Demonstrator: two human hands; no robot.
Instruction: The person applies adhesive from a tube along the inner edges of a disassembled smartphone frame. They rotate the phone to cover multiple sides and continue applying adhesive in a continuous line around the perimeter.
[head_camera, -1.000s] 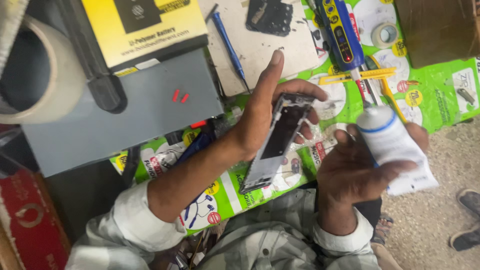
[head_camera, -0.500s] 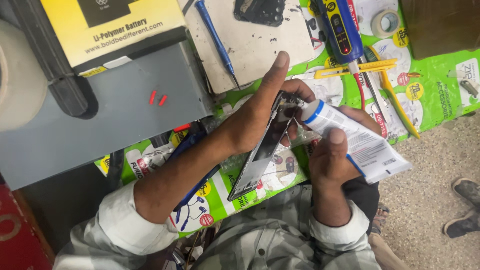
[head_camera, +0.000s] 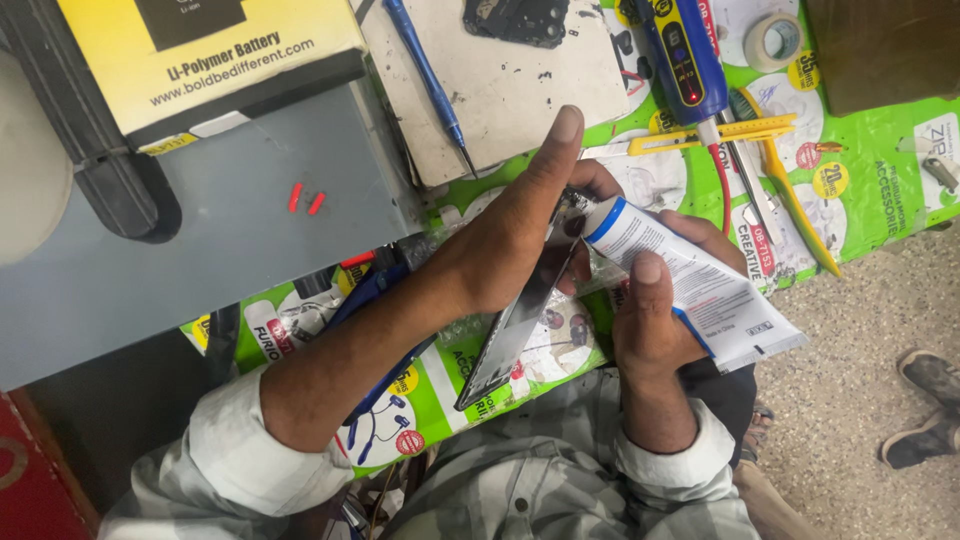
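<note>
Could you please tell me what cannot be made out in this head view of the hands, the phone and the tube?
- Tube nozzle: hidden behind the left hand.
- Phone face: seen nearly edge-on, its top covered by the left hand.
- Right hand fingers: wrapped under the tube.
- Yellow box: cut off by the top edge.

Your white squeeze tube with the blue band and blue edge stripe (head_camera: 690, 285) is the brightest thing, its small print too fine to tell. Against it, your black glossy phone frame (head_camera: 515, 325) runs dark. Under the tube lies the bright green printed plastic sheet (head_camera: 880, 160), dotted with white and yellow roundels. Above the tube sit the blue-and-yellow handheld tool (head_camera: 680, 55) and a yellow plastic scraper (head_camera: 790, 185). Left of the tube, the plain grey box lid (head_camera: 250, 240) carries two small red bits (head_camera: 305, 198). Your sleeves: grey-and-white checked shirt cuffs (head_camera: 660, 455).
</note>
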